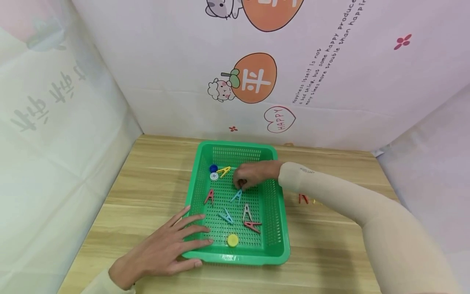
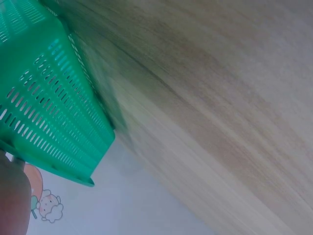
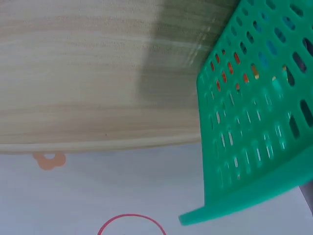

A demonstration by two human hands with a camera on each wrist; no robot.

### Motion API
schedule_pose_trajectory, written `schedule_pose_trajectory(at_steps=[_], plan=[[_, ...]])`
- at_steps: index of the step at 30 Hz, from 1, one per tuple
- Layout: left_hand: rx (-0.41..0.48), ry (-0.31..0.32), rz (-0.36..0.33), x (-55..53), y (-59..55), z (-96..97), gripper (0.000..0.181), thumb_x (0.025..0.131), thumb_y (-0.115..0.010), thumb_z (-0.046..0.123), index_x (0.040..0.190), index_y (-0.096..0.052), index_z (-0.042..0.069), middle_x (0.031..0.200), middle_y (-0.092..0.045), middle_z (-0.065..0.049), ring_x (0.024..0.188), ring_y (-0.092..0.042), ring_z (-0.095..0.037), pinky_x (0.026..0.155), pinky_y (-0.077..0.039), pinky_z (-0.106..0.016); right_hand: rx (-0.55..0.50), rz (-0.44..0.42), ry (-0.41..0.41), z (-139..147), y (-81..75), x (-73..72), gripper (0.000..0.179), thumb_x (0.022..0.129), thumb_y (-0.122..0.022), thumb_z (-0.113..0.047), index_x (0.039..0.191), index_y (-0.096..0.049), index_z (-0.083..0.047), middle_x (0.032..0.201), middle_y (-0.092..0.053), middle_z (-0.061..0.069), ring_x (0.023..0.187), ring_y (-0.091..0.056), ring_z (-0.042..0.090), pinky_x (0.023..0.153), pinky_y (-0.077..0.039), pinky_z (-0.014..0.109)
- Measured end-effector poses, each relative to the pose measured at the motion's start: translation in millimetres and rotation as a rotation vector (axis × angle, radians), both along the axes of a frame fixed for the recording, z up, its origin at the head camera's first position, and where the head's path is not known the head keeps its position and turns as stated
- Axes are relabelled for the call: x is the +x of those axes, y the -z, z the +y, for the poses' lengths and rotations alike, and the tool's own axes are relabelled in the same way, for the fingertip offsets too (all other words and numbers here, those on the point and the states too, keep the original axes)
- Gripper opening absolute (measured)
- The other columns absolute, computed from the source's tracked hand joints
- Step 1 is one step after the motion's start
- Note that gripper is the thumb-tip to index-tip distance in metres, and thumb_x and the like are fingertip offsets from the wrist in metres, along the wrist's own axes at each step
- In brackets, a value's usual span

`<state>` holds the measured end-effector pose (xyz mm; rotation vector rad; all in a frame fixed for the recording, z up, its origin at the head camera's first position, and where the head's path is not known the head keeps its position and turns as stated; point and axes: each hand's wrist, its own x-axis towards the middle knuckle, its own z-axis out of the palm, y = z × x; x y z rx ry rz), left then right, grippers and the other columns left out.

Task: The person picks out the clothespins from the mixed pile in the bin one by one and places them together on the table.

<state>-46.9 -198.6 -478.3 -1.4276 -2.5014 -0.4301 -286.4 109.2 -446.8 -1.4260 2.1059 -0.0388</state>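
A green perforated plastic basket [image 1: 238, 259] stands on the wooden table. My right hand [image 1: 251, 173] reaches over its right side, fingertips curled at the top end of a light blue clothespin [image 1: 237, 196] and pinching it. The left hand [image 1: 165, 249] lies with spread fingers over the basket's front left rim. Around the basket floor are a second light blue clothespin [image 1: 226, 217], a yellow one [image 1: 224, 171], a white one [image 1: 247, 212] and two red clothespins [image 1: 209, 197] [image 1: 252, 226]. In both wrist views the basket wall [image 2: 58, 112] [image 3: 254, 122] shows, with the right hand out of sight.
Also in the basket are a blue bottle cap [image 1: 213, 168], a white cap [image 1: 214, 176] and a yellow cap [image 1: 233, 240]. On the table [image 1: 147, 175] to the right, partly behind my sleeve, lies a red clothespin [image 1: 303, 199]. Printed white cloth [image 1: 176, 81] walls the table.
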Motion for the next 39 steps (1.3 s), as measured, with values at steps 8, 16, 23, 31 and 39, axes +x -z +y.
schedule_pose_trajectory(at_steps=[8, 16, 23, 31, 39], plan=[[0.002, 0.000, 0.003, -0.6, 1.8, 0.5, 0.046, 0.106, -0.062, 0.060, 0.141, -0.074, 0.034, 0.145, -0.069, 0.007, 0.154, -0.049, -0.027, 0.141, -0.004, -0.048, -0.038, 0.002, 0.101, 3.1, -11.3, 9.2, 0.019, 0.101, -0.081, -0.018, 0.118, -0.080, -0.011, 0.109, -0.076, -0.001, 0.093, -0.067, 0.007, 0.085, -0.061, 0.026], [0.010, 0.008, 0.016, -1.0, 1.1, -0.2, 0.045, 0.106, -0.063, 0.059, 0.140, -0.074, 0.033, 0.144, -0.069, 0.007, 0.154, -0.048, -0.027, 0.141, -0.004, -0.050, -0.042, -0.062, 0.114, -0.3, -12.6, 23.8, 0.022, 0.100, -0.082, -0.020, 0.119, -0.081, -0.010, 0.110, -0.078, 0.000, 0.093, -0.068, 0.005, 0.085, -0.061, 0.023], [0.024, 0.020, 0.029, -2.0, 1.9, -0.7, 0.044, 0.107, -0.062, 0.058, 0.140, -0.075, 0.032, 0.143, -0.070, 0.006, 0.153, -0.049, -0.027, 0.141, -0.005, -0.049, -0.028, -0.107, 0.121, 1.8, -6.1, 28.9, 0.024, 0.100, -0.082, -0.022, 0.122, -0.081, -0.013, 0.108, -0.078, -0.004, 0.093, -0.068, 0.002, 0.084, -0.061, 0.022], [0.016, 0.014, 0.017, -1.6, 1.7, -0.4, 0.045, 0.107, -0.061, 0.059, 0.141, -0.074, 0.032, 0.144, -0.069, 0.007, 0.153, -0.048, -0.027, 0.141, -0.005, -0.050, -0.032, -0.137, 0.094, 9.2, -3.4, 21.2, 0.019, 0.102, -0.080, -0.019, 0.120, -0.082, -0.014, 0.111, -0.079, -0.004, 0.096, -0.068, 0.003, 0.087, -0.061, 0.024], [0.020, 0.021, 0.017, -2.1, 1.5, -0.5, 0.044, 0.107, -0.062, 0.057, 0.141, -0.074, 0.031, 0.144, -0.069, 0.006, 0.153, -0.049, -0.028, 0.141, -0.004, -0.049, -0.036, -0.130, 0.099, 12.2, -6.7, 11.9, 0.018, 0.102, -0.079, -0.015, 0.120, -0.082, -0.013, 0.117, -0.078, -0.002, 0.100, -0.069, 0.005, 0.090, -0.062, 0.024]])
